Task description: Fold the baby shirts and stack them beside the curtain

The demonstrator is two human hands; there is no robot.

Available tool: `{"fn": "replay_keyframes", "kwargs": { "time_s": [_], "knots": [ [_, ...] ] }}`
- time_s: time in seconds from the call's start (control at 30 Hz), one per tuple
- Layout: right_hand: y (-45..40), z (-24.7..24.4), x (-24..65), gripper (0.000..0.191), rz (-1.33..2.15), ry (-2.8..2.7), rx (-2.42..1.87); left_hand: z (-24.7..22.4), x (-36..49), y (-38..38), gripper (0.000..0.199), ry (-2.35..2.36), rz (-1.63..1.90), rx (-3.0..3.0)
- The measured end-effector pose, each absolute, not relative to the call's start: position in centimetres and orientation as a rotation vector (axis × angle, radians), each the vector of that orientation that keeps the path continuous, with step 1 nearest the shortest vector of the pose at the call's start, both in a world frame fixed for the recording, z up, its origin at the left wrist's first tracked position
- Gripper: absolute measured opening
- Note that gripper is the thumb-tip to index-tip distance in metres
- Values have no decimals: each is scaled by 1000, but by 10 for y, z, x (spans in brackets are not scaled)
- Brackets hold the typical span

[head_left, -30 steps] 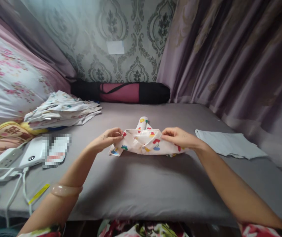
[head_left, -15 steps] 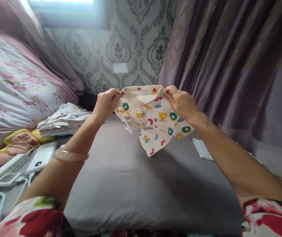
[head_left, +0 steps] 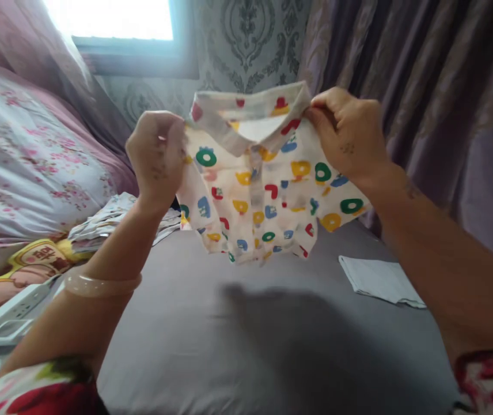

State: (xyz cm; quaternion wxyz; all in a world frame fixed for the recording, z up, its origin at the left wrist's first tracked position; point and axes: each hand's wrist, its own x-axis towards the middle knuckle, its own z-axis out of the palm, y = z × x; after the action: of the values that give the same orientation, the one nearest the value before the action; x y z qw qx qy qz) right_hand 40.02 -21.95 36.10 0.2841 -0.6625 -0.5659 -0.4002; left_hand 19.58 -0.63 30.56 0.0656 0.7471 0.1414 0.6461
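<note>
A small white collared shirt with red, yellow, green and blue prints hangs in the air, its front facing me. My left hand pinches it at the shoulder on the left of the collar. At the opposite shoulder my right hand grips the cloth between thumb and fingers. The shirt's hem hangs above a grey sheet, and a dark shadow falls on the sheet below. A pale bangle circles my left forearm.
Folded clothes are stacked at the left, beside a yellow cartoon pillow. A white power strip lies nearer. On the right rests a folded pale cloth. Purple curtains hang behind it; a floral cloth bulges at left.
Both hands have risen and spread a little apart with the shirt, lifting it higher and closer to me. Its body now hangs down more evenly, and more of the front shows.
</note>
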Motion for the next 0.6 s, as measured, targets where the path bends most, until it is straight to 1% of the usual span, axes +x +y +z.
{"fn": "replay_keyframes", "kwargs": {
  "time_s": [0.03, 0.07, 0.1, 0.13, 0.17, 0.2, 0.3, 0.43, 0.53, 0.6],
  "knots": [
    [-217, 358, 400, 34, -1066, -1489, -1814, 305, 198, -7, 24, 415, 1945, 2371],
    [-214, 353, 401, 33, -1027, -1518, -1884, 303, 201, -5, 21, 380, 1807, 2532],
    [-211, 348, 403, 32, -971, -1578, -1951, 301, 204, -2, 18, 341, 1593, 2666],
    [-207, 343, 406, 30, -929, -1630, -1986, 297, 206, 4, 17, 309, 1378, 2728],
    [-204, 338, 410, 29, -914, -1654, -1977, 293, 208, 10, 17, 289, 1241, 2711],
    [-202, 333, 416, 29, -923, -1643, -1933, 290, 210, 17, 20, 276, 1191, 2647],
    [-199, 327, 431, 35, -907, -1584, -1804, 282, 212, 34, 26, 231, 1208, 2497],
    [-198, 327, 439, 39, -695, -1624, -1820, 282, 212, 39, 20, 268, 1186, 2574],
    [-204, 328, 433, 39, -399, -1661, -1809, 284, 206, 32, 19, 390, 1229, 2591],
    [-215, 329, 427, 39, -157, -1682, -1785, 289, 194, 26, 23, 455, 1168, 2519]
  ]
}}
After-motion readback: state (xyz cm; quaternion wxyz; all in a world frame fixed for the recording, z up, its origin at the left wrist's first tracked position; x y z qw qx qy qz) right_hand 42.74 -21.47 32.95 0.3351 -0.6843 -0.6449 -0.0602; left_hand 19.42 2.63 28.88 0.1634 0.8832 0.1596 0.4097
